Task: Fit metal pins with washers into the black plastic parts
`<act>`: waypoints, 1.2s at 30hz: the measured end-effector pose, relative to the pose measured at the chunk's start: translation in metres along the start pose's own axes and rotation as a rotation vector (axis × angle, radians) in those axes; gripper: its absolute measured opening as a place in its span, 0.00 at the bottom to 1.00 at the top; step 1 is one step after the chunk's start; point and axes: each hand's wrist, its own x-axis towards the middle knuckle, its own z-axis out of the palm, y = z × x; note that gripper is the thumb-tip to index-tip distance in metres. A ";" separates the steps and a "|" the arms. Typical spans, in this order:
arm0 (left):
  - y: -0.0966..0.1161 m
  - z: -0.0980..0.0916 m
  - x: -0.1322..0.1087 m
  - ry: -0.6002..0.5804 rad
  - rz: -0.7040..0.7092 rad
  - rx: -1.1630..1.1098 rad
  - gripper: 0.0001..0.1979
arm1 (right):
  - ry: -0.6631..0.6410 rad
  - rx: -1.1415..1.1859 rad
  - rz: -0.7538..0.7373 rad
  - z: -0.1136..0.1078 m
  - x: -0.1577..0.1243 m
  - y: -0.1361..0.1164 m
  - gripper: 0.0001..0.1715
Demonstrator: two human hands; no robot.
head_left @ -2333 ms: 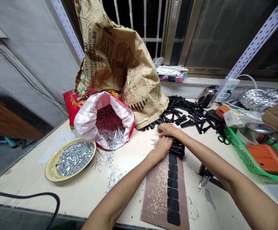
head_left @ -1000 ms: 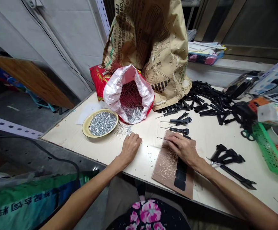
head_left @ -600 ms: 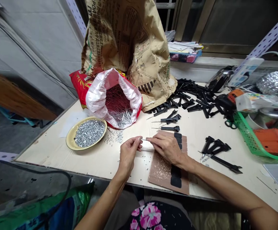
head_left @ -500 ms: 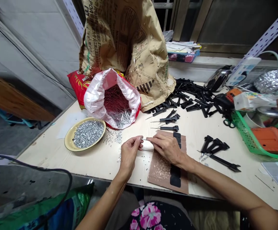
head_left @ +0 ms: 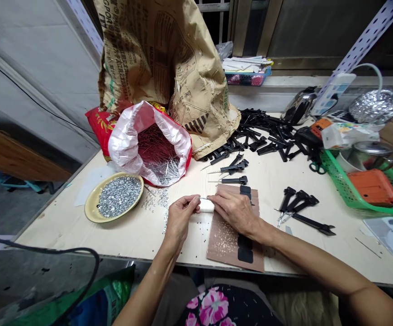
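My left hand (head_left: pixel 180 216) is pinched shut beside the tip of a thin metal pin (head_left: pixel 203 198); what its fingertips hold is too small to name. My right hand (head_left: pixel 234 210) grips the same pin, resting on a brown cardboard strip (head_left: pixel 226 240) with black pads. Both hands meet just above the table's front middle. Three finished black-handled pins (head_left: pixel 232 168) lie just beyond the hands.
A yellow plate of small silver pieces (head_left: pixel 114 202) sits left. A red-and-white bag of pins (head_left: pixel 153 145) and a tall brown paper sack (head_left: pixel 164 68) stand behind. A heap of black plastic handles (head_left: pixel 267 136) lies back right, several black pieces (head_left: pixel 301 208) right, a green basket (head_left: pixel 369 192) far right.
My hands left the stack of black pieces on the cardboard; the left hand went to the loose silver pieces, then both met at a pin. The camera view shifted.
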 end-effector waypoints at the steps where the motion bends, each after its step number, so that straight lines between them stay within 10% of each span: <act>1: -0.001 0.000 0.001 -0.004 -0.018 -0.006 0.17 | 0.006 -0.015 0.005 0.000 -0.001 0.000 0.14; 20: -0.002 0.004 0.011 -0.129 -0.045 0.128 0.14 | -0.005 0.069 0.116 0.002 -0.008 0.007 0.11; 28: -0.004 0.012 0.013 -0.072 -0.109 0.041 0.16 | 0.207 -0.182 0.001 0.011 -0.011 0.006 0.11; 36: -0.003 0.004 0.018 -0.202 -0.225 0.111 0.17 | 0.135 -0.178 -0.107 0.013 -0.015 0.019 0.09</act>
